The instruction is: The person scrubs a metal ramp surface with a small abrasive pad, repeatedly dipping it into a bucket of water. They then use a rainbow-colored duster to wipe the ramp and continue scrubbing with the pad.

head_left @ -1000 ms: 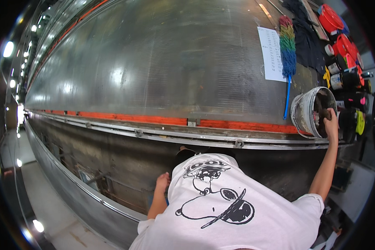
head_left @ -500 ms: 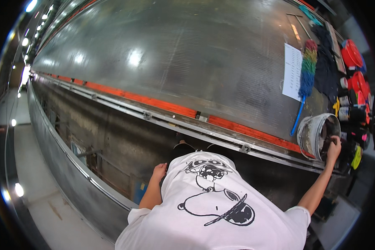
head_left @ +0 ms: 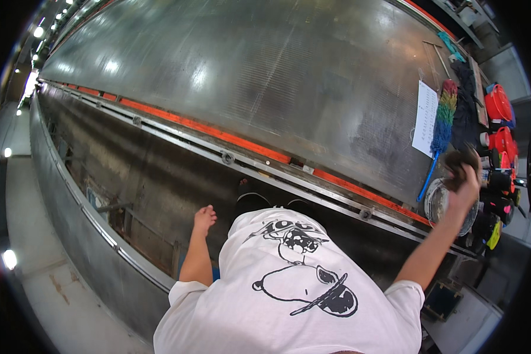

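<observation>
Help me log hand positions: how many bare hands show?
2. The left hand is beside the white shirt, apparently empty; the right hand grips a dark object by the bucket. I see no others, though some could be hidden.

A long railed worktable (head_left: pixel 336 112) and smeared bucket (head_left: pixel 435 200) show a workshop.

I now have the right hand (head_left: pixel 466 190) raised out of the bucket (head_left: pixel 435 203), its fingers gripping a dark, rumpled thing (head_left: pixel 459 162), blurred. My left hand (head_left: pixel 205 219) has swung outward from the white shirt (head_left: pixel 236 318), fingers less curled. Over the last second my view turned, steepening the slant of the orange strip (head_left: pixel 206 130).
</observation>
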A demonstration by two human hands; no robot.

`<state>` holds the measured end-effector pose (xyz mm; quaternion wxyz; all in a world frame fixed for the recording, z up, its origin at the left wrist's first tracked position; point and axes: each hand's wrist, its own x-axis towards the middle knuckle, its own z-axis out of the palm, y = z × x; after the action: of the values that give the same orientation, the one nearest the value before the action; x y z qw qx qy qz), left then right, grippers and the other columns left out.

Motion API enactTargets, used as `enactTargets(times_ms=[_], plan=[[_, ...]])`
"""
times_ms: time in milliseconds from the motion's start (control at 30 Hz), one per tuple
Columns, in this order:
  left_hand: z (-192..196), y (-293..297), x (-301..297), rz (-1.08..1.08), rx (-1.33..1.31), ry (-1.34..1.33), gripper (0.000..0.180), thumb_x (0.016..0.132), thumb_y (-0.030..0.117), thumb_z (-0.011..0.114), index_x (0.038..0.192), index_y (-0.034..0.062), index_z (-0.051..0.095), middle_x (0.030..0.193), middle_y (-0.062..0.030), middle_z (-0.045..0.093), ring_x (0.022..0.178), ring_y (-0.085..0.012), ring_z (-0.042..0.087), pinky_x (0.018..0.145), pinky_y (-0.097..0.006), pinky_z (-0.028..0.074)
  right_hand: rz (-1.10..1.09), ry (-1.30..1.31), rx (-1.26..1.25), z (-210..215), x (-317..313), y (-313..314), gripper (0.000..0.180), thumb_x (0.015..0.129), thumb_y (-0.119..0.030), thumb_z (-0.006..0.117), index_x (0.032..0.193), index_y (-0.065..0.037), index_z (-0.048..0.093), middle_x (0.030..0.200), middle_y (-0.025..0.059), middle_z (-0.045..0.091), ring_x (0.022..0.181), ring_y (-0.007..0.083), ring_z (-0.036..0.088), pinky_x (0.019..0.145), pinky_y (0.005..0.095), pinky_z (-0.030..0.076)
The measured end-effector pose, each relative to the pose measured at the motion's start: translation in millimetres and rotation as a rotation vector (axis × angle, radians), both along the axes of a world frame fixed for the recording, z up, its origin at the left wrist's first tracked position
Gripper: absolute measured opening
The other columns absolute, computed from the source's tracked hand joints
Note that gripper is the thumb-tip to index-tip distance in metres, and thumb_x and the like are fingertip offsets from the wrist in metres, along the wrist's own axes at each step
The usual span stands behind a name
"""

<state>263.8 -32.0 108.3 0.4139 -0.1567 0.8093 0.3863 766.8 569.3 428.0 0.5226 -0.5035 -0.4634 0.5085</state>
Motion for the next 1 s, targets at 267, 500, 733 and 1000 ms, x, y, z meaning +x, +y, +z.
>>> enactTargets(times_ms=[267,500,733,1000], plan=[[5,51,-240,0.189,0.366,0.296,0.049,0.105,0.047,0.062,0.132,0.0058,0.06,0.114,-0.009,0.067,0.093,-0.0178,0.067,0.075,-0.031,0.055,0.409,-0.219,0.051,-138,-378,-71,0.043,0.084,0.004,0.058,0.125,-0.003,0.069,0.11,0.0121,0.073,0.094,0.0228,0.073,0.069,0.0349,0.062],[40,79,-368,0.546,0.491,0.351,0.085,0.107,0.066,0.04,0.161,0.0013,0.031,0.155,-0.024,0.044,0.135,-0.0362,0.053,0.111,-0.044,0.046,0.442,-1.162,0.528,-233,-498,-173,0.053,0.085,-0.03,0.082,0.135,-0.021,0.067,0.144,0.0239,0.052,0.133,0.0409,0.054,0.113,0.0594,0.04],[66,180,-369,0.614,0.209,0.551,0.09,0.107,0.069,0.03,0.167,0.0035,0.017,0.17,-0.0234,0.024,0.152,-0.0415,0.035,0.125,-0.048,0.031,0.312,-1.049,0.626,-281,-517,-163,0.047,0.09,-0.027,0.079,0.135,-0.022,0.068,0.145,0.0178,0.055,0.138,0.0411,0.05,0.119,0.0622,0.032],[65,191,-365,0.493,-0.172,0.624,0.088,0.107,0.066,0.031,0.16,-0.0038,0.024,0.158,-0.0352,0.037,0.14,-0.0506,0.046,0.117,-0.054,0.041,0.248,-1.003,0.661,-301,-612,64,0.036,0.099,-0.028,0.068,0.132,-0.014,0.068,0.14,0.0185,0.059,0.137,0.0442,0.051,0.116,0.065,0.034]])
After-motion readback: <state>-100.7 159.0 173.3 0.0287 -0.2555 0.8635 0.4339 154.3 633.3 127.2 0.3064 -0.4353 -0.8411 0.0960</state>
